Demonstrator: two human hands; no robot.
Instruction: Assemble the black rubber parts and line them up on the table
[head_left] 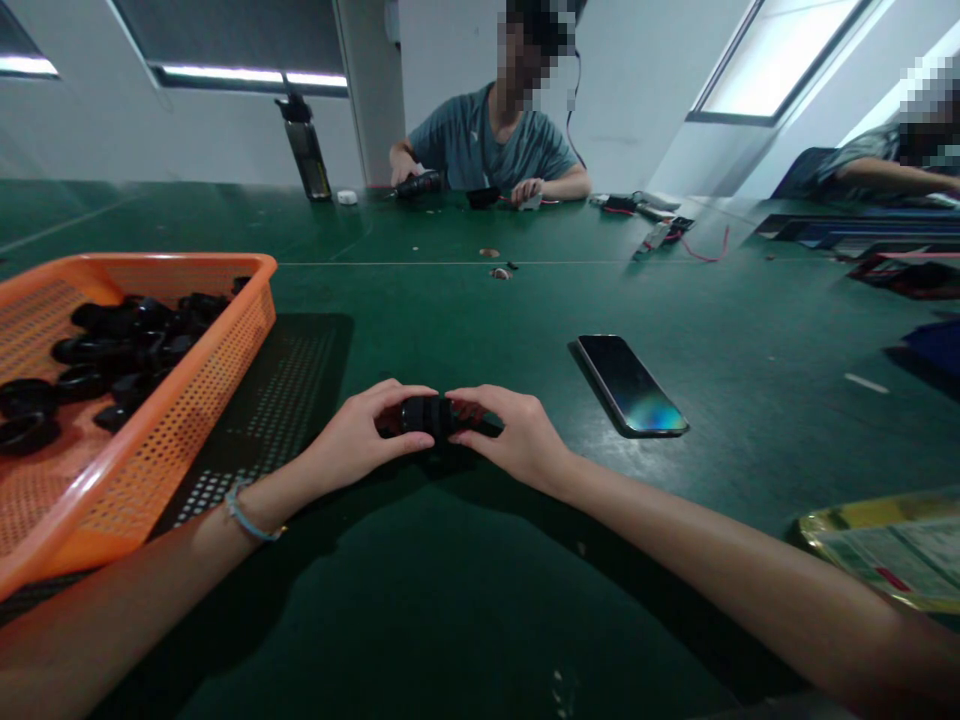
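Between my two hands, just above or on the green table point(420, 600), is a glossy black round part point(426, 415) lying on its side. My left hand point(375, 425) is closed on its left end, thumb below and fingers above. My right hand point(510, 425) grips the right end in the same way. Whether it is one piece or two pressed together I cannot tell. An orange perforated basket point(217, 370) stands to the left of my left hand, with several similar black parts point(135, 340) heaped inside.
A phone point(630, 385) lies right of my hands, and a yellow-green packet point(892, 545) at the right edge. Across the table sits a person point(487, 140) near a dark bottle point(305, 150). Wired parts point(664, 235) lie at the far side. Another person point(877, 165) is far right.
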